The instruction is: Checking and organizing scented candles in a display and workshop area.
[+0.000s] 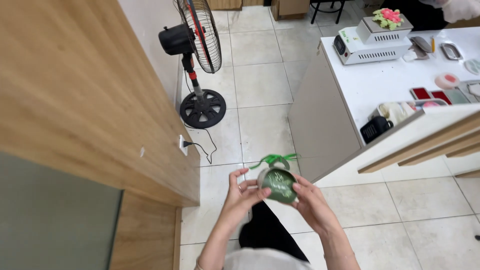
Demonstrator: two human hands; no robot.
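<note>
A white counter [380, 85] fills the upper right, a boxy white machine [372, 42] at its far end; a black floor fan [197, 55] stands well left of the counter, by the wooden wall [75, 90]. In front of the counter's near corner, the left hand [241, 192] and right hand [311, 202] both grip a small round green jar [278, 184], fingers closed around its sides; a green ribbon [273, 159] sticks up from its far edge.
</note>
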